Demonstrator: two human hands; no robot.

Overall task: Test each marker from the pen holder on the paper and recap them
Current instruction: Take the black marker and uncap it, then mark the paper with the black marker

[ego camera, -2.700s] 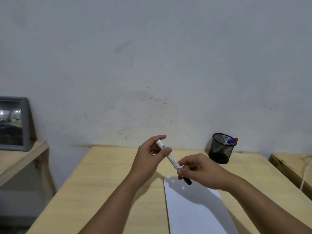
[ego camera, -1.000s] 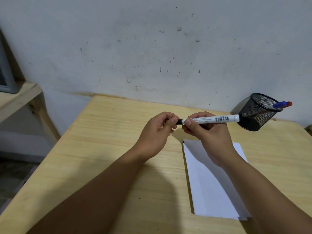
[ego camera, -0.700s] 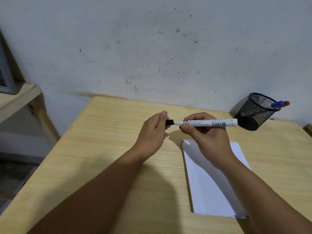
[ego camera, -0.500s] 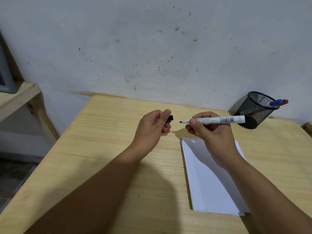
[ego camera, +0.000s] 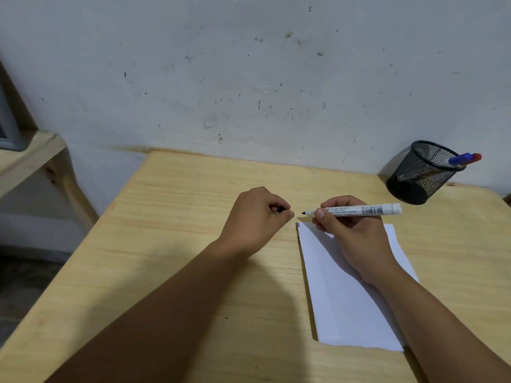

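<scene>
A person's two bare hands work above a pale wooden bench (ego camera: 171,244) set against a scuffed white wall (ego camera: 249,78). The right hand (ego camera: 351,230) pinches a white marker (ego camera: 356,210) near its writing end, fingers curled round the barrel. The marker lies almost level, its uncapped black tip pointing left and its blunt end pointing right toward the pen holder (ego camera: 423,175). The tip hovers just beyond the top left corner of a white sheet of paper (ego camera: 345,308), which lies flat on the bench beneath the right hand and forearm.

The left hand (ego camera: 257,217) hovers near the marker tip, apart from it, its grip closed into a loose fist around a small black cap (ego camera: 280,209), of which only one end peeks out between the fingers.

The pen holder, a black wire-mesh cup, stands at the far right of the bench close to the wall. Inside it leans another marker (ego camera: 453,161), its blue cap jutting over the rim, with a red end showing just behind it; whether that red end belongs to a third marker cannot be told.

At the far left, a second wooden surface (ego camera: 25,161) carries the corner of a grey framed object (ego camera: 8,128).
</scene>
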